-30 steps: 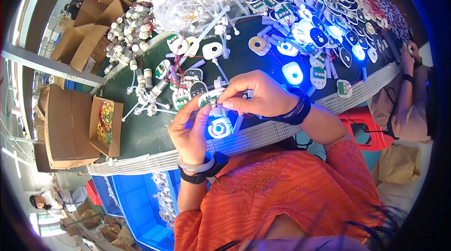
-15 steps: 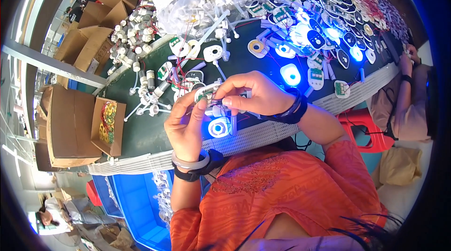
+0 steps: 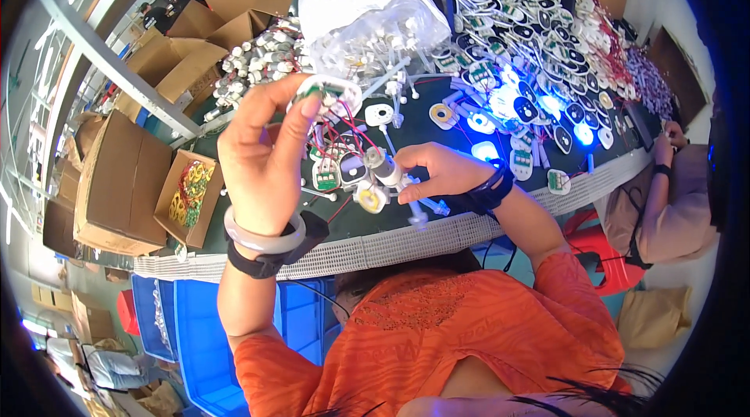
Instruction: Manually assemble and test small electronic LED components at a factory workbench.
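My left hand (image 3: 266, 147) is raised, its thumb and fingers closed on a white oval housing (image 3: 344, 90) with a green circuit board. Red wires (image 3: 348, 130) hang from that housing toward the parts below. Lower and to the right, my right hand (image 3: 445, 175) pinches a small grey-and-white cylindrical motor (image 3: 380, 165); its fingertips partly cover it. Pale plastic stems, blurred, stick out under the right hand. Close by on the dark green table lie a housing with a green board (image 3: 325, 175) and a white piece with a yellow ring (image 3: 370, 199).
A heap of white housings (image 3: 508, 19) covers the far right, some glowing blue. A clear plastic bag (image 3: 367, 3) of parts stands at the back, motors (image 3: 258, 58) beside it. Left are cardboard boxes (image 3: 117, 183); below, a blue bin (image 3: 207, 339). A co-worker's hand (image 3: 673, 134) works at right.
My hands have moved apart: the left has lifted up and left with the housing, while the right has gone down slightly and now holds the motor. The view has shifted a little.
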The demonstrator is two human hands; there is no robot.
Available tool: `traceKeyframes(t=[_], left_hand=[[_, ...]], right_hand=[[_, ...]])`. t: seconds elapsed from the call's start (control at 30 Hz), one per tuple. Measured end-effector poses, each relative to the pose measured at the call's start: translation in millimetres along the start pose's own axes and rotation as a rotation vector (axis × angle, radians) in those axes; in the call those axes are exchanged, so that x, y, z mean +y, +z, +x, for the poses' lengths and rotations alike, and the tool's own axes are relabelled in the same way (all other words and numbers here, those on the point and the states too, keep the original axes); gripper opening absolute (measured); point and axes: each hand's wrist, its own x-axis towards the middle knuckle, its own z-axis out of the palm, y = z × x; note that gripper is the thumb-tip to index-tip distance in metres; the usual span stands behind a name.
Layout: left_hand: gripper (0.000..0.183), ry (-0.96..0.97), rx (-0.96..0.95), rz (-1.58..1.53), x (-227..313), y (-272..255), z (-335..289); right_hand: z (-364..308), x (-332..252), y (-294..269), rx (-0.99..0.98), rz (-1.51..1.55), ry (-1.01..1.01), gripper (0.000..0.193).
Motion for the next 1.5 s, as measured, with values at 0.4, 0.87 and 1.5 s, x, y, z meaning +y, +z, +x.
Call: traceKeyframes(t=[0.4,0.87,1.5], left_hand=[[0.021,0.128,0.046,-0.287,25,-30,21],[0.018,0.012,0.118,-0.726,17,-68,-17],[0.034,-0.196,0.281,-0.780,27,-173,-92]], right_hand=[[14,-1,1,0.041,0.394,0.411,0.053],[67,-69,64,0.254,0.315,-0.237,0.083],[70,-66,105,0.147,-0.181,-0.362,0.041]])
